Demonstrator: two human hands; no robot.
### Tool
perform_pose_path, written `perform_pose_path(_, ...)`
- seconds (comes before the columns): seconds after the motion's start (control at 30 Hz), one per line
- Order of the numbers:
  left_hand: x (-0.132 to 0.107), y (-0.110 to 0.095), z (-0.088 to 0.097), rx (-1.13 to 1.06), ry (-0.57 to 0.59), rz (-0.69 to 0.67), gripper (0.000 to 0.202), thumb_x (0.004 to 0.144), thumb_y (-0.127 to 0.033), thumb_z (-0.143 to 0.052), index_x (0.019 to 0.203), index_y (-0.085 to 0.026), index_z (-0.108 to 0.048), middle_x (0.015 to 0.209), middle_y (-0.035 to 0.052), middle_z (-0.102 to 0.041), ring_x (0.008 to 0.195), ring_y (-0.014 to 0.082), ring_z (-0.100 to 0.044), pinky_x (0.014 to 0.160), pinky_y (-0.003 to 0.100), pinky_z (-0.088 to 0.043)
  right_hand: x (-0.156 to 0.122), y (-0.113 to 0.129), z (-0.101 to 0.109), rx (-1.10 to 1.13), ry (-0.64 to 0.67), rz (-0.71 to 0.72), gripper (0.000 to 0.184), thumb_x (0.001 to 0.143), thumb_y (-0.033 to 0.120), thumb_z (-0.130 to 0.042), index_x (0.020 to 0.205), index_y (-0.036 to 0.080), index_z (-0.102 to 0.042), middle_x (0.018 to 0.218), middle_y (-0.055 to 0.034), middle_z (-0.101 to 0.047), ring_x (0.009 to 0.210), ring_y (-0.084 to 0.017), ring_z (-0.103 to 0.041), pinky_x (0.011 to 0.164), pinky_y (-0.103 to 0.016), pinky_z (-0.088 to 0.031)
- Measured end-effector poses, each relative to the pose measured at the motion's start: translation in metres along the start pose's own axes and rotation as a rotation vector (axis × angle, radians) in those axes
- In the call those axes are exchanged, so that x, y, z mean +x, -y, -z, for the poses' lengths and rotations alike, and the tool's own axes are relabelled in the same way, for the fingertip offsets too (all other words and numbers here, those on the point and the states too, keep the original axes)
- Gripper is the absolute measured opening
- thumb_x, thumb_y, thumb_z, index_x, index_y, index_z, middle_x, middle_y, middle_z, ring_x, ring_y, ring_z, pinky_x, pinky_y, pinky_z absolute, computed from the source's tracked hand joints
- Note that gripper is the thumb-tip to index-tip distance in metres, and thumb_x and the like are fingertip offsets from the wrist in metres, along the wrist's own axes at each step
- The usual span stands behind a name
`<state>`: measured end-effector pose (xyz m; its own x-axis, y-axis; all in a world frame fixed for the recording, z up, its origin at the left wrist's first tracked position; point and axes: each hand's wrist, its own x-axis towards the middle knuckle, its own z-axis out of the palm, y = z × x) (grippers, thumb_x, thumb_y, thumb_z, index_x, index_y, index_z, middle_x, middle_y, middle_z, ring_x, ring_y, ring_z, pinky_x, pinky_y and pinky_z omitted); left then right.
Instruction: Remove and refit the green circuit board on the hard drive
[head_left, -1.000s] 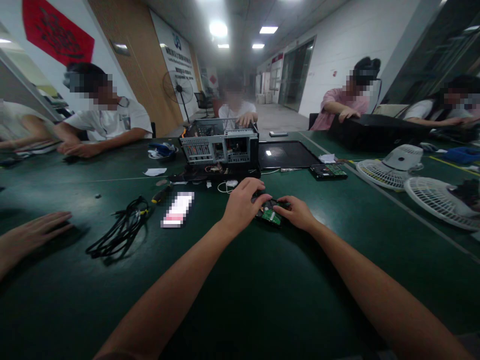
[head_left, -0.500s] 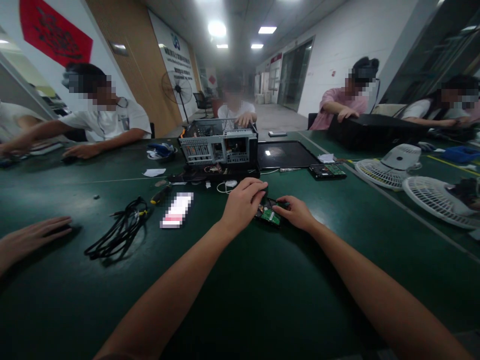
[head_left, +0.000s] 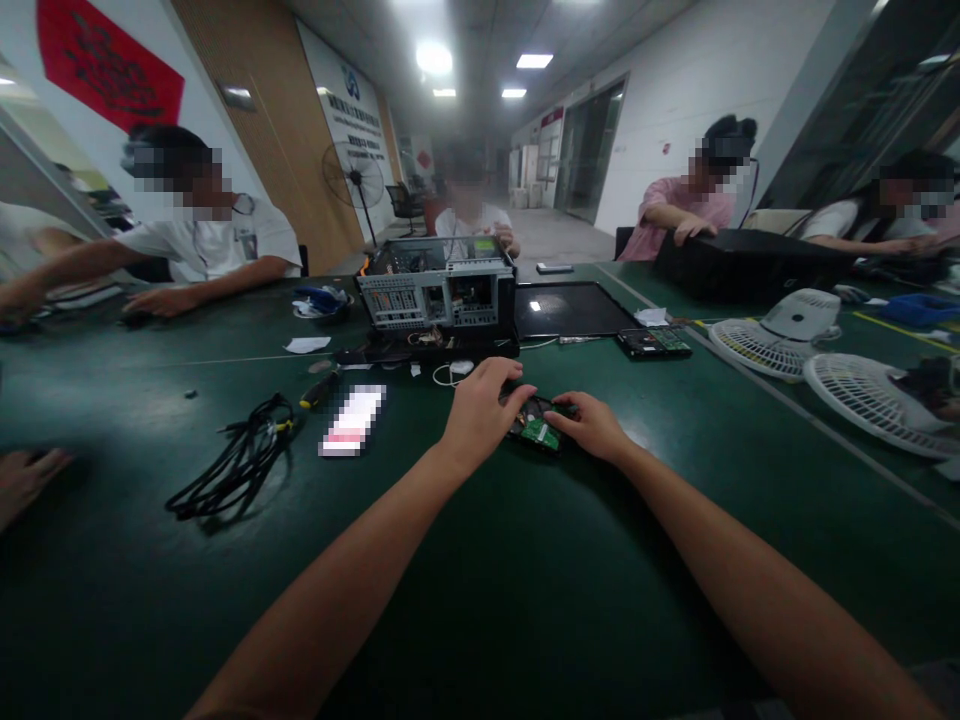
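A hard drive [head_left: 541,434] with a green circuit board lies on the green table between my hands. My right hand [head_left: 592,422] grips its right side, thumb over the board and fingertips along the far edge. On the other side, my left hand [head_left: 484,402] is raised with its thumb and index finger apart. The left thumb tip hovers by the drive's upper left corner; whether it touches cannot be made out. Nothing shows between the left fingers.
An opened computer case [head_left: 439,300] stands ahead, with a person behind it. To the left are a phone [head_left: 352,420], a screwdriver [head_left: 319,390] and a black cable bundle [head_left: 240,460]. At right lie another hard drive [head_left: 654,343] and white fan parts [head_left: 870,400]. A co-worker's hand [head_left: 30,480] is far left.
My left thumb and index finger have moved apart. The co-worker's hand at far left has drawn back leftward. The person behind the case has lifted a hand from it.
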<state>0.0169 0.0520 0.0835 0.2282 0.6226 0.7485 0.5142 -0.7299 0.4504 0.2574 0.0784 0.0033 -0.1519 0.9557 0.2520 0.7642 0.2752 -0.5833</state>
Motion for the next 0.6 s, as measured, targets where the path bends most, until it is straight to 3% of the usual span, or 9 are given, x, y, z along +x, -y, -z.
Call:
perform_pose_path(0.33, -0.0006, -0.0004, 0.0001, 0.053, -0.044, -0.066, 0.018, 0.090, -0.014, -0.070, 0.106, -0.021, -0.067, 0.113, 0.0061, -0.064, 0.104, 0.0208, -0.064, 0.092, 0.040, -0.057, -0.0008, 0.0001, -0.0009, 0.023, -0.012, 0.005, 0.039, 0.087, 0.049, -0.070, 0.113, 0.020, -0.071, 0.105, -0.0079, -0.073, 0.082, -0.020, -0.066, 0.074, -0.032, -0.051)
perform_pose_path(0.6, -0.0008, 0.0000, -0.0022, -0.022, 0.011, -0.054, 0.020, 0.090, -0.015, -0.071, 0.108, -0.021, -0.064, 0.115, 0.0048, -0.069, 0.108, 0.0197, -0.066, 0.094, 0.038, -0.058, 0.0004, -0.0027, -0.0022, 0.013, -0.017, 0.008, 0.039, 0.087, 0.050, -0.071, 0.113, 0.021, -0.071, 0.105, -0.0077, -0.073, 0.083, -0.020, -0.067, 0.074, -0.032, -0.051)
